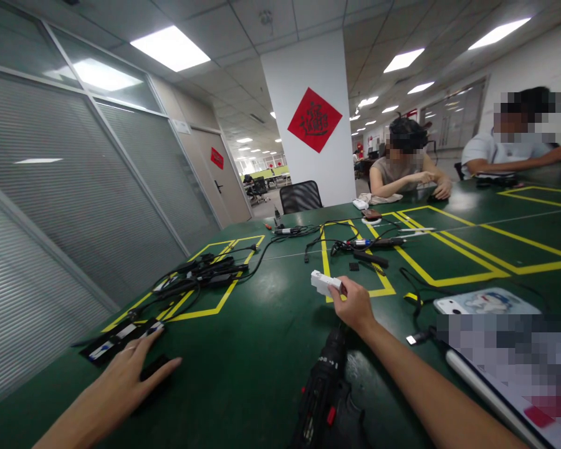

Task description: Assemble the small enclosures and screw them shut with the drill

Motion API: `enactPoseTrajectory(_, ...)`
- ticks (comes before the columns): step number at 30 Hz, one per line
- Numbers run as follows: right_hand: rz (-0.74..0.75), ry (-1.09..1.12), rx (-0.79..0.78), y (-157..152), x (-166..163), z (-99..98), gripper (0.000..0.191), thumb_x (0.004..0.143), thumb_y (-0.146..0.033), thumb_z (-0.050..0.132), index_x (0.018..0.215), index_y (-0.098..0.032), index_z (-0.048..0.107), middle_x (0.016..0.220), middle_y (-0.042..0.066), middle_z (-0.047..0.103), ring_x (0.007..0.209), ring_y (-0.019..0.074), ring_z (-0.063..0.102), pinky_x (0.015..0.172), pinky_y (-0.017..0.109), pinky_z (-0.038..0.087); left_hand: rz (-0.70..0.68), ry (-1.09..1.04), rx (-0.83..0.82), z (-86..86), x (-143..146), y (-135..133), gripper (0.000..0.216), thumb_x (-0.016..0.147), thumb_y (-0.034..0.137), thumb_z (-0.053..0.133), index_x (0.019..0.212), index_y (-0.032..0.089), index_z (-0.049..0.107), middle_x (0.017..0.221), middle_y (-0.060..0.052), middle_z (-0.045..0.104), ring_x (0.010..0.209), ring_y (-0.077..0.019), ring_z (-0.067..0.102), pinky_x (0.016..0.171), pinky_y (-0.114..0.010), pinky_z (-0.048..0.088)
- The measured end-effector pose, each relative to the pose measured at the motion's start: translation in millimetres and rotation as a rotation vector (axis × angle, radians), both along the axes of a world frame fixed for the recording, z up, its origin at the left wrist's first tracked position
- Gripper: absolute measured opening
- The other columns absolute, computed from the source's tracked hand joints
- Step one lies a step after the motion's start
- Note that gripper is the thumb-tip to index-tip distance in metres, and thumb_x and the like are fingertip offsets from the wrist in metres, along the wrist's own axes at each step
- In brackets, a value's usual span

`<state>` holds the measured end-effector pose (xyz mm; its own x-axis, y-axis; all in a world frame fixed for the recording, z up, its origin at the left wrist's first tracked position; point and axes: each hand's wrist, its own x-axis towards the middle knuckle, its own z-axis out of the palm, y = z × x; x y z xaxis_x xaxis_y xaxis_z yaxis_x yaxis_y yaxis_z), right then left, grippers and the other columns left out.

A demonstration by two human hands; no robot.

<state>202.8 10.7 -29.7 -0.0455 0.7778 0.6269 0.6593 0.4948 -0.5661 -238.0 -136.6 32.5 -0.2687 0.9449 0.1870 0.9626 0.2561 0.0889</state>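
My right hand grips one end of a small white block-shaped part just above the green table; its exact kind I cannot make out. A black cordless drill lies below that hand, its chuck towards the wrist. My left hand has its thumb and fingers spread apart, with the fingertips over the edge of a flat black tray-like piece holding white and blue bits. Whether they touch it I cannot tell. A dark object, partly hidden, lies under that hand.
A heap of black cables and adapters lies on the left. Pen-like tools and black pieces lie ahead. To the right are a phone in a patterned case and a blurred-out screen. Two people sit across the table.
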Motion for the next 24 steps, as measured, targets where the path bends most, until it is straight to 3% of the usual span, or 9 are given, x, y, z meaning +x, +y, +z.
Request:
enactPoseTrajectory(2,0.062,-0.017,0.049,-3,-2,2.3,0.018,0.086,-0.032,0.043,0.089,-0.017,0.054,0.078,0.004,0.057,0.071,0.0167,0.051,0.064,0.026,0.035,-0.111,0.039,0.019,15.5,45,13,0.067,0.073,0.063,0.043,0.130,0.029,0.029,0.134,-0.005,0.040,0.123,-0.0289,0.039,0.104,-0.047,0.029)
enactPoseTrajectory(6,0.218,-0.124,0.163,-9,-3,8.8,0.021,0.087,-0.029,0.041,0.094,-0.015,0.055,0.084,0.008,0.057,0.079,0.0196,0.050,0.072,0.030,0.037,-0.461,0.087,0.127,35.3,158,45,0.056,0.080,0.051,0.045,0.129,0.026,0.034,0.136,-0.007,0.035,0.122,-0.0273,0.039,0.104,-0.044,0.030)
enactPoseTrajectory(9,0.275,-0.224,0.231,-11,0,12.5,0.024,0.087,-0.029,0.040,0.098,-0.014,0.056,0.086,0.009,0.057,0.082,0.0213,0.049,0.074,0.032,0.037,-0.698,0.139,0.227,34.2,233,74,0.060,0.075,0.042,0.058,0.127,0.025,0.036,0.135,-0.010,0.035,0.124,-0.0295,0.035,0.104,-0.046,0.029)
enactPoseTrajectory(11,0.280,-0.287,0.263,-10,1,13.0,0.026,0.087,-0.030,0.039,0.097,-0.014,0.056,0.085,0.010,0.056,0.082,0.0220,0.048,0.074,0.034,0.037,-0.820,0.163,0.251,28.0,268,94,0.057,0.072,0.033,0.063,0.123,0.023,0.039,0.131,-0.012,0.041,0.122,-0.0305,0.037,0.103,-0.047,0.030)
enactPoseTrajectory(13,0.264,-0.323,0.278,-9,3,12.0,0.026,0.088,-0.029,0.037,0.095,-0.014,0.057,0.084,0.010,0.056,0.082,0.0223,0.048,0.074,0.034,0.037,-0.860,0.183,0.182,20.6,289,113,0.032,0.076,0.023,0.057,0.108,0.021,0.050,0.111,-0.012,0.055,0.108,-0.0286,0.050,0.093,-0.043,0.038)
enactPoseTrajectory(15,0.244,-0.320,0.271,-7,4,10.3,0.025,0.088,-0.029,0.037,0.094,-0.014,0.056,0.084,0.010,0.056,0.081,0.0220,0.048,0.074,0.034,0.037,-0.832,0.186,0.081,14.8,296,127,0.014,0.081,0.017,0.046,0.093,0.020,0.053,0.096,-0.011,0.059,0.091,-0.0257,0.059,0.080,-0.038,0.045)
enactPoseTrajectory(18,0.171,-0.240,0.227,-3,6,7.1,0.028,0.087,-0.034,0.040,0.101,-0.013,0.053,0.089,0.010,0.058,0.083,0.0214,0.051,0.073,0.031,0.037,-0.741,0.180,0.004,13.4,283,131,0.012,0.084,0.024,0.043,0.092,0.021,0.051,0.092,-0.011,0.061,0.084,-0.0252,0.061,0.069,-0.034,0.044)
enactPoseTrajectory(21,-0.039,-0.164,0.116,5,8,3.4,0.031,0.089,-0.039,0.038,0.103,-0.015,0.051,0.084,0.008,0.060,0.077,0.0205,0.055,0.066,0.029,0.036,-0.611,0.162,-0.032,24.3,239,118,0.022,0.084,0.036,0.043,0.100,0.022,0.048,0.089,-0.008,0.063,0.081,-0.0255,0.062,0.068,-0.032,0.043)
enactPoseTrajectory(24,-0.204,-0.164,0.004,12,9,-1.1,0.027,0.092,-0.038,0.031,0.096,-0.020,0.051,0.072,0.004,0.060,0.067,0.0198,0.057,0.058,0.028,0.031,-0.444,0.088,-0.090,44.0,169,95,0.028,0.081,0.043,0.045,0.100,0.023,0.050,0.091,-0.006,0.065,0.082,-0.0242,0.062,0.069,-0.029,0.042)
